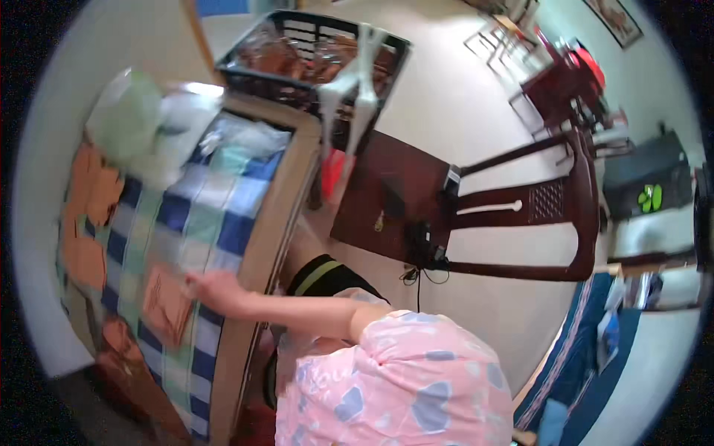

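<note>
My right hand (216,292) reaches left over the bed, its arm coming from a pink sleeve with blue hearts. Its blurred fingers are pinched at the edge of a flat tan packet (168,306) in what looks like clear plastic. The packet lies on or just above the blue, green and white checked bedcover (172,212). Along the far left of the bed lie tan pieces (87,208) of folded cloth or card, and a shiny brown packet (119,334) is nearer me. My left hand does not show.
A black plastic basket (401,46) with brown packets in clear wrap stands beyond the bed, a white hanger-like frame (362,82) leaning across it. Pale plastic bags (128,119) lie at the bed's far end. A dark wooden chair (394,175) holds cables and small things.
</note>
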Action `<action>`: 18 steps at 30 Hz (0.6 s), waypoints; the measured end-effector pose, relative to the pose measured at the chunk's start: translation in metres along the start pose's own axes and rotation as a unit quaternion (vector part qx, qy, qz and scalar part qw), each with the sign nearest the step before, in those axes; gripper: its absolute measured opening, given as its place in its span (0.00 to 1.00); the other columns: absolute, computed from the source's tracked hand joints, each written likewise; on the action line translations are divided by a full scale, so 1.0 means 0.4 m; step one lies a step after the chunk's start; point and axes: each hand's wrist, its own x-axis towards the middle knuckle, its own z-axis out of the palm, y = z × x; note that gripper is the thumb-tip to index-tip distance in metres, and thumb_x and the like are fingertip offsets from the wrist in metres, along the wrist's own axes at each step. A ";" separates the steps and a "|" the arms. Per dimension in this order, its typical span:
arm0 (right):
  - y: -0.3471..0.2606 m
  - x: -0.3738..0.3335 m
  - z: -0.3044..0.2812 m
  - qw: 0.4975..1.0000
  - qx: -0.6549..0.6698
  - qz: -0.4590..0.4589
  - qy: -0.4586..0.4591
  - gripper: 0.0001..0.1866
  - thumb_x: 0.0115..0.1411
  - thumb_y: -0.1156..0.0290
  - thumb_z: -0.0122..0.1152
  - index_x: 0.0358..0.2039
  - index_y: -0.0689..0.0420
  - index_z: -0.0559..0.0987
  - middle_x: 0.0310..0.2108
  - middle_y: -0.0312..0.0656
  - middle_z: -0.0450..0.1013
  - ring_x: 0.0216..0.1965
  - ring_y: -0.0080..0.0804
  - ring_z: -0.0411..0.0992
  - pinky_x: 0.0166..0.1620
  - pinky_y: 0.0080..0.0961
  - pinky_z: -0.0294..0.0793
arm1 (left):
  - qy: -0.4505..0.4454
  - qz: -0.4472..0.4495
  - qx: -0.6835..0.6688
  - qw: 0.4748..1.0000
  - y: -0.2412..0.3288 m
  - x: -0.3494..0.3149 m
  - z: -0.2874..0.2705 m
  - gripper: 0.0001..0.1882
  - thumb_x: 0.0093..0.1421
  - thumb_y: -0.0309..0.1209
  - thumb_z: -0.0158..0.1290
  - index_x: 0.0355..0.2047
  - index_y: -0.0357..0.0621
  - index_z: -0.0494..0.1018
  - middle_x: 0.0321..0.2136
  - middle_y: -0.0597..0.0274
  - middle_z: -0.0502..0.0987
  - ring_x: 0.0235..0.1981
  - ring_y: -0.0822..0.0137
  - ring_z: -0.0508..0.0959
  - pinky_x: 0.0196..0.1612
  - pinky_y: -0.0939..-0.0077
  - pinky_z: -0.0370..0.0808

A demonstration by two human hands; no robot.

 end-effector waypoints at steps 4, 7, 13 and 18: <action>0.004 0.014 0.010 0.997 0.081 0.003 -0.007 0.10 0.57 0.64 0.57 0.38 0.52 0.74 0.25 0.51 0.75 0.30 0.54 0.75 0.30 0.47 0.72 | 0.148 0.141 -0.090 0.975 0.357 -0.056 -0.163 0.07 0.57 0.33 0.60 0.25 0.44 0.80 0.23 0.58 0.78 0.24 0.60 0.75 0.31 0.68 0.75; 0.009 0.020 -0.003 0.990 0.140 0.005 -0.029 0.09 0.58 0.65 0.54 0.37 0.54 0.74 0.27 0.52 0.75 0.31 0.56 0.74 0.31 0.48 0.71 | 0.028 0.156 -0.114 0.981 0.629 -0.091 -0.229 0.12 0.61 0.35 0.56 0.33 0.38 0.81 0.31 0.52 0.81 0.29 0.59 0.77 0.36 0.66 0.77; 0.056 0.025 -0.037 0.962 0.272 -0.022 -0.013 0.07 0.57 0.69 0.53 0.33 0.58 0.75 0.29 0.52 0.75 0.32 0.56 0.74 0.33 0.46 0.70 | -0.173 0.341 -0.156 0.911 0.862 -0.123 -0.088 0.28 0.61 0.31 0.56 0.60 0.40 0.63 0.59 0.51 0.66 0.60 0.51 0.65 0.62 0.59 0.61; 0.078 0.051 -0.026 0.961 0.255 -0.018 -0.106 0.05 0.53 0.74 0.57 0.31 0.59 0.78 0.29 0.54 0.75 0.34 0.54 0.74 0.36 0.42 0.71 | -0.174 0.402 -0.135 0.889 0.956 -0.227 -0.097 0.30 0.58 0.30 0.58 0.60 0.40 0.63 0.59 0.51 0.66 0.60 0.50 0.65 0.62 0.57 0.60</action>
